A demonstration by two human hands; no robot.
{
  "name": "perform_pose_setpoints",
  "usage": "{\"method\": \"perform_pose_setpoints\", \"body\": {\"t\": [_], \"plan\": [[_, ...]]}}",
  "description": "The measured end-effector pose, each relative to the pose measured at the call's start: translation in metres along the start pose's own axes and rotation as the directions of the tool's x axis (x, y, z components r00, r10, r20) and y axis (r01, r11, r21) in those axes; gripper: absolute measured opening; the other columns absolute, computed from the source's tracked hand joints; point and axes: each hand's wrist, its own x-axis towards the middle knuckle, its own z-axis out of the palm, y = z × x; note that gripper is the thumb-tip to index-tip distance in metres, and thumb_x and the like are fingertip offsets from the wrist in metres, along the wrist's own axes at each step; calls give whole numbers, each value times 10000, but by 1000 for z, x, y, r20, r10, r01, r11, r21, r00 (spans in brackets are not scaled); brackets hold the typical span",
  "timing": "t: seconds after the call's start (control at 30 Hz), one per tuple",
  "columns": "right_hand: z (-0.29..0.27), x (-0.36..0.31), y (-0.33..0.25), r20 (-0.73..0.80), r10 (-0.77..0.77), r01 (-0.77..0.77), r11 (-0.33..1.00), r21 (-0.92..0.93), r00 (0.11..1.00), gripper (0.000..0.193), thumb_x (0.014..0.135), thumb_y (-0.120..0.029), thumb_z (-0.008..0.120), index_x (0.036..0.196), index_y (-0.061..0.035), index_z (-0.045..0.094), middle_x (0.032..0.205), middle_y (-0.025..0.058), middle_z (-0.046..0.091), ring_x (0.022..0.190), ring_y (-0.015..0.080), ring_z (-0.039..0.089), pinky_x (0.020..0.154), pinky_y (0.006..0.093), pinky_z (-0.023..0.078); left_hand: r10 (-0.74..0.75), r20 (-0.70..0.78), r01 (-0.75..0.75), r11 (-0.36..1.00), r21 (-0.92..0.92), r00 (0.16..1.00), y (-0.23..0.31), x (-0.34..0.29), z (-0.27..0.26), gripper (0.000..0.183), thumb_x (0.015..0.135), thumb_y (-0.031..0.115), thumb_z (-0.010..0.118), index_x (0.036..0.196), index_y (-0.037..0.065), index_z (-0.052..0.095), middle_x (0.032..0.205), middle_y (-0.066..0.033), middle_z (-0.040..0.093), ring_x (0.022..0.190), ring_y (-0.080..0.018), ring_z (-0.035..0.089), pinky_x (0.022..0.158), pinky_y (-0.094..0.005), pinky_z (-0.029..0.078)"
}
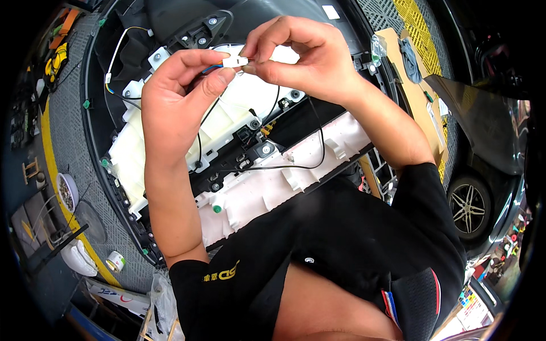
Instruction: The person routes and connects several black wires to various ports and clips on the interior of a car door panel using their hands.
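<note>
Between my two hands is a small white plug connector point(235, 61) with thin coloured wires, one of them blue. My left hand point(176, 96) pinches its left end between thumb and fingers. From the other side, the fingertips of my right hand point(313, 54) are closed on its right end. Below them lies a black car door panel point(122, 62), inner side up, with a cream-white plastic part point(133, 150) screwed onto it. A thin black cable point(323, 149) loops across the panel. At the upper left a second white connector point(108, 78) hangs on its own wires.
To the right are a cardboard sheet point(418, 105) with a grey-blue cloth point(409, 61), and a dark car with a spoked wheel point(468, 206). A bowl of small parts point(67, 190), a can point(115, 261) and a plastic bag point(163, 304) are on the left.
</note>
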Motion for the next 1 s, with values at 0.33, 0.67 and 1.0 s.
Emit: {"method": "perform_pose_setpoints", "body": {"t": [0.33, 0.67, 1.0], "plan": [[-5, -1, -2, 98, 18, -14, 999, -40, 995, 127, 922, 60, 793, 999, 18, 701, 1146, 165, 742, 1037, 194, 730, 944, 335, 606, -14, -3, 14, 1000, -10, 1000, -2, 0, 0, 256, 963, -1, 792, 1198, -62, 709, 1100, -133, 788, 1006, -151, 755, 904, -249, 601], [-8, 2, 1, 151, 145, -153, 987, 47, 978, 218, 894, 68, 825, 1095, 51, 740, 1137, 194, 764, 1086, 273, 760, 967, 392, 634, -59, 52, 53, 992, 111, 997, 2, -3, -4, 218, 963, 7, 794, 1168, -57, 761, 1088, -107, 799, 985, -129, 747, 899, -242, 586], [-10, 2, 12, 236, 268, -306, 942, 139, 934, 214, 861, 8, 889, 1035, 9, 765, 1074, 98, 790, 1012, 159, 752, 931, 314, 612, -80, 140, 64, 991, 117, 987, -3, -3, -7, 240, 966, 36, 803, 1181, -64, 762, 1068, -104, 802, 972, -125, 745, 859, -237, 584]]}}
